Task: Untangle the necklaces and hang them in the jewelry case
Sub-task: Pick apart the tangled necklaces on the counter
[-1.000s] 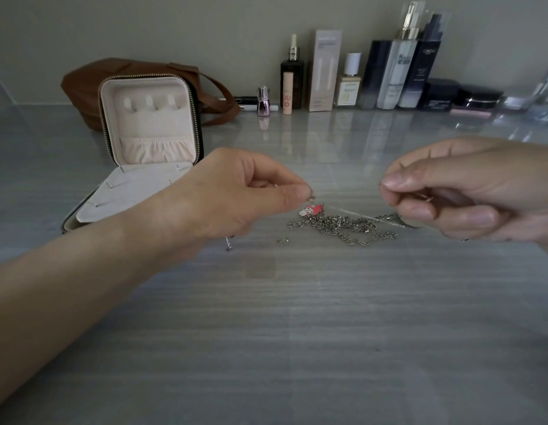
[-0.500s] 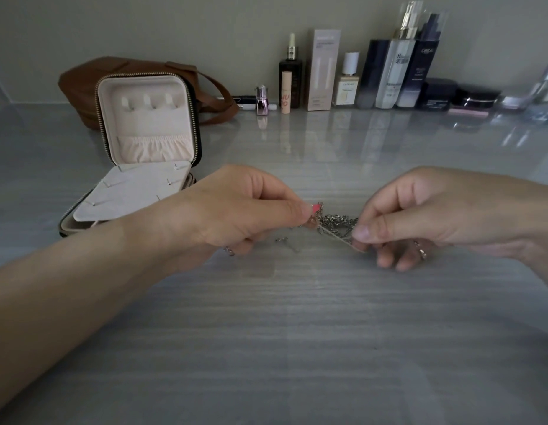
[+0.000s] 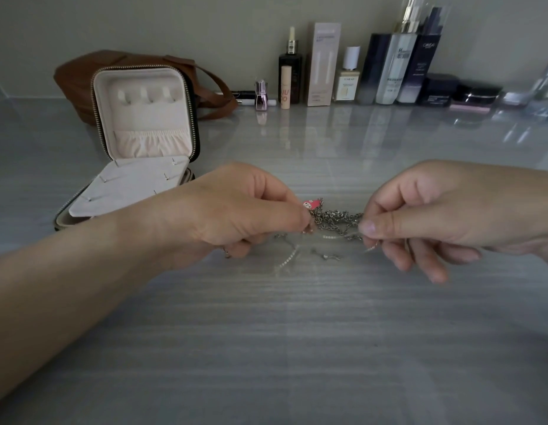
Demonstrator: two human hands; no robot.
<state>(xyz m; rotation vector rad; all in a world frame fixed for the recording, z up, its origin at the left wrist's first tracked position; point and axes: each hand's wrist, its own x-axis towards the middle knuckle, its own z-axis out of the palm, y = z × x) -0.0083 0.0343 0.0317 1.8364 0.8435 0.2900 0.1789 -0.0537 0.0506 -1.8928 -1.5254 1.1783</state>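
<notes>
Left hand [image 3: 235, 210] and right hand [image 3: 435, 207] sit closer (and lower) than before, fingers [image 3: 389, 223] pinching tangled necklaces [image 3: 337, 218].

The tangled silver chains [image 3: 337, 220] vanish at both ends inside my left grip [image 3: 235, 210] and right grip [image 3: 435, 216]; I can't count the strands. My left grip also covers part of the pink-and-red charm [image 3: 311, 204]. At ten o'clock the cream zip-round jewelry case [image 3: 150, 118] hides much of the brown leather bag [image 3: 79, 78]. At two o'clock, clear bottles [image 3: 545, 84] blur off the edge.
</notes>
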